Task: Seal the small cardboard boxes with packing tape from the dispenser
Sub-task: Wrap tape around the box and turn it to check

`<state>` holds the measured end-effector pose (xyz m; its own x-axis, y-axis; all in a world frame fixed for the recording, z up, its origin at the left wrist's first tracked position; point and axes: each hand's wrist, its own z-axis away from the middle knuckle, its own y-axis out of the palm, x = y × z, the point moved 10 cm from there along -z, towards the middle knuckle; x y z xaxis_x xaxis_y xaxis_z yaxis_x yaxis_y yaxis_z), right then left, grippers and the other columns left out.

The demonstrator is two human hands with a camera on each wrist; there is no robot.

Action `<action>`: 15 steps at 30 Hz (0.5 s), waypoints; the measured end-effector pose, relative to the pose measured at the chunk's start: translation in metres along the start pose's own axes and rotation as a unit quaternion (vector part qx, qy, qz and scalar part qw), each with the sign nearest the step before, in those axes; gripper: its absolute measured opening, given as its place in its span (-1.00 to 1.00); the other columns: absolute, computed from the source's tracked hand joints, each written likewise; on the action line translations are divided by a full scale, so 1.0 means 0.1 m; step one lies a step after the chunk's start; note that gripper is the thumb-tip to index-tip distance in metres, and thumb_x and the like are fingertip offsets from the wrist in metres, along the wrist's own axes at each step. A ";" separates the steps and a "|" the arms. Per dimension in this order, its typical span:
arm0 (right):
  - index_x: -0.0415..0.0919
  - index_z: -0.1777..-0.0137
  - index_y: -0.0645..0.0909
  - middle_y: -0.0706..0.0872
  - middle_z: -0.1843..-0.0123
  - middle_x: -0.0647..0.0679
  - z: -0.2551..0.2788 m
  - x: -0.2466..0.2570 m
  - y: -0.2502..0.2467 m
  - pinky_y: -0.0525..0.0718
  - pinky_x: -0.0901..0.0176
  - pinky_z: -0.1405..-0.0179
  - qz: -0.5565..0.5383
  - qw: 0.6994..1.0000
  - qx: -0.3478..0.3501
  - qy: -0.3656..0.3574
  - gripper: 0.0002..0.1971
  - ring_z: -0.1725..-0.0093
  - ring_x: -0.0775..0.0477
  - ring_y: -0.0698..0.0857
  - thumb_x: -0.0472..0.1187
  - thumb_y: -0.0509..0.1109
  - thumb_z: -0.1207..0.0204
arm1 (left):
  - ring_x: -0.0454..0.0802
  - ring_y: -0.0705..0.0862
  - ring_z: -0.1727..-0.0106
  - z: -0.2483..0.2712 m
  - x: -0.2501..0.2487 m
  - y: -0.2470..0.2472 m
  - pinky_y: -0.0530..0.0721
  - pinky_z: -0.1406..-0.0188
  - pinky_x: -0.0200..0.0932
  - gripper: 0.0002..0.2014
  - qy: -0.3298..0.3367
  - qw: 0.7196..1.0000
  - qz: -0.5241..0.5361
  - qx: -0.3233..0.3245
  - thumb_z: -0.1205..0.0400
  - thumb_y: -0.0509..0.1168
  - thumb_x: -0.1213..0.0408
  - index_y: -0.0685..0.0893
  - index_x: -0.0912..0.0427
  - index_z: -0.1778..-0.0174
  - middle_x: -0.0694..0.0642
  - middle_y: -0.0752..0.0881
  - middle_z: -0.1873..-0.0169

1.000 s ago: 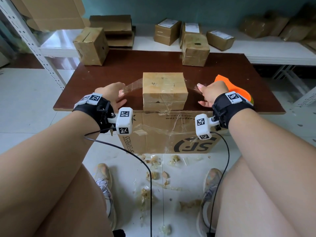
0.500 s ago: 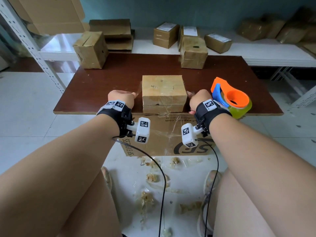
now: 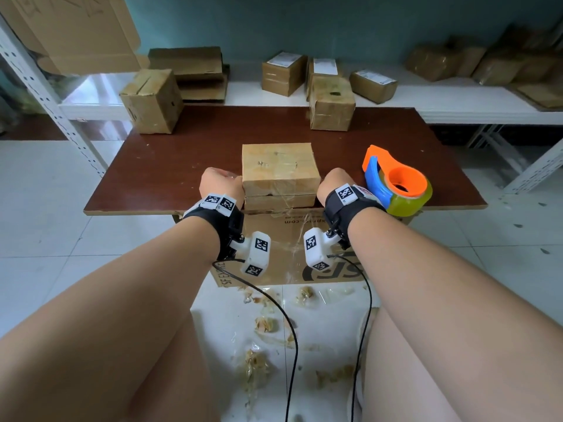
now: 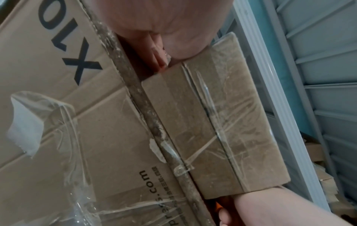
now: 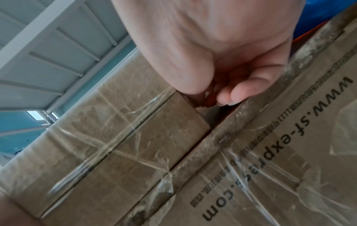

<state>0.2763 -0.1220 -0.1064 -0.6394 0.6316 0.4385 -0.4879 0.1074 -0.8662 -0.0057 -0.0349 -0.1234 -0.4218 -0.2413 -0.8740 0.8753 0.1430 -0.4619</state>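
Small cardboard box (image 3: pixel 280 173) at near edge of brown table (image 3: pixel 170 166), clear tape wrinkled over top and front. Left hand (image 3: pixel 221 187) against box's left side, right hand (image 3: pixel 333 185) against right side. Both sets of fingers curled tight together in wrist views; whether pinching tape ends cannot be told. Orange-and-blue tape dispenser (image 3: pixel 397 181) on table just beside right wrist. Two more boxes (image 3: pixel 332 103) at table's far edge. Large printed carton (image 3: pixel 289 239) under table edge.

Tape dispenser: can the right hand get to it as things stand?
Probably yes. The tape dispenser sits on the table just right of the right hand, with nothing between them; that hand is against the box side.
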 end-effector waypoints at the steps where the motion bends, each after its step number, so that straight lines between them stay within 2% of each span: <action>1: -0.26 0.32 0.47 0.56 0.35 -0.13 0.01 0.01 0.01 0.53 0.02 0.12 0.001 1.000 0.005 0.004 -0.63 0.39 -0.15 0.53 -0.28 0.29 -0.79 | 0.17 0.72 0.03 0.00 -0.01 0.01 0.67 0.03 -0.07 -0.96 0.000 1.000 0.002 0.006 -0.71 0.40 0.38 0.76 0.23 0.00 0.13 0.74 0.07; 3: -0.26 0.30 0.45 0.60 0.29 -0.14 0.03 0.02 0.01 0.56 0.00 0.06 0.002 1.000 0.018 0.003 -0.63 0.27 -0.24 0.64 -0.28 0.28 -0.80 | 0.19 0.72 0.07 0.00 0.00 0.03 0.64 0.08 -0.08 -0.93 -0.006 1.000 0.014 0.017 -0.73 0.38 0.38 0.76 0.19 0.04 0.17 0.74 0.10; 4: -0.23 0.29 0.43 0.64 0.19 -0.14 0.03 0.03 0.02 0.60 -0.01 0.00 -0.007 0.999 0.034 0.002 -0.64 0.12 -0.29 0.69 -0.28 0.27 -0.80 | 0.18 0.71 0.08 0.00 0.01 0.02 0.63 0.09 -0.09 -0.93 -0.014 0.999 0.026 0.018 -0.73 0.38 0.38 0.77 0.18 0.02 0.17 0.74 0.10; 6: -0.10 0.24 0.40 0.63 -0.08 -0.17 0.05 0.06 0.07 0.72 0.00 -0.18 -0.120 0.989 0.084 -0.002 -0.67 -0.10 -0.23 0.68 -0.33 0.27 -0.80 | 0.17 0.73 0.06 0.00 0.04 0.01 0.69 0.06 -0.08 -0.92 -0.036 0.997 0.063 0.022 -0.72 0.40 0.42 0.79 0.20 -0.02 0.19 0.77 0.06; 7: -0.05 0.22 0.40 0.61 -0.16 -0.17 0.06 0.07 0.08 0.77 0.02 -0.18 -0.196 0.975 0.104 0.007 -0.67 -0.08 -0.18 0.67 -0.34 0.27 -0.79 | 0.19 0.76 0.04 0.01 0.07 0.03 0.78 0.01 -0.04 -0.91 -0.053 0.994 0.093 0.034 -0.71 0.41 0.44 0.81 0.22 -0.03 0.22 0.81 0.02; 9: -0.07 0.14 0.47 0.62 -0.21 -0.18 0.10 0.07 0.01 0.80 0.12 0.15 -0.292 0.950 0.100 0.042 -0.73 0.10 -0.08 0.67 -0.34 0.23 -0.81 | 0.22 0.80 0.05 0.05 0.09 0.08 0.89 -0.07 0.09 -0.87 -0.090 0.979 0.175 0.057 -0.71 0.40 0.49 0.78 0.20 0.07 0.31 0.84 -0.03; 10: -0.14 0.06 0.54 0.64 -0.21 -0.21 0.13 0.03 -0.01 0.77 0.11 0.27 -0.340 0.933 0.090 0.073 -0.79 0.19 -0.06 0.63 -0.32 0.20 -0.83 | 0.19 0.79 0.10 0.08 0.07 0.08 0.90 0.03 0.06 -0.82 -0.107 0.968 0.217 0.060 -0.72 0.38 0.50 0.74 0.14 0.12 0.29 0.83 0.01; 12: -0.24 -0.06 0.60 0.70 -0.11 -0.20 0.24 -0.04 0.01 0.77 0.00 0.22 -0.411 0.897 0.077 0.143 -0.79 0.27 -0.07 0.63 -0.30 0.14 -0.86 | 0.11 0.76 0.15 0.11 -0.01 0.07 0.81 0.31 -0.09 -0.84 -0.124 0.951 0.277 0.056 -0.73 0.37 0.45 0.75 0.11 0.08 0.22 0.81 0.04; 13: -0.22 -0.06 0.59 0.71 -0.05 -0.16 0.26 -0.05 0.02 0.77 -0.03 0.20 -0.424 0.889 0.075 0.152 -0.78 0.26 -0.06 0.66 -0.29 0.13 -0.85 | 0.12 0.77 0.11 0.11 -0.05 0.06 0.77 0.37 -0.12 -0.89 -0.122 0.945 0.298 0.056 -0.72 0.39 0.42 0.79 0.13 0.02 0.23 0.83 0.02; 15: -0.14 0.01 0.57 0.72 -0.06 -0.13 0.31 -0.02 0.04 0.76 -0.03 0.29 -0.445 0.880 0.086 0.142 -0.75 0.24 -0.05 0.70 -0.29 0.10 -0.85 | 0.15 0.81 0.03 0.13 -0.12 0.04 0.78 0.33 -0.15 -0.90 -0.111 0.936 0.329 0.062 -0.69 0.45 0.38 0.83 0.19 -0.07 0.25 0.86 -0.03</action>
<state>0.2567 -0.1465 -0.1031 0.2044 0.5243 0.8266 -0.8185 0.5548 -0.1495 0.0063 -0.0436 -0.1128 0.2664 -0.3347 -0.9039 0.9546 0.2215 0.1993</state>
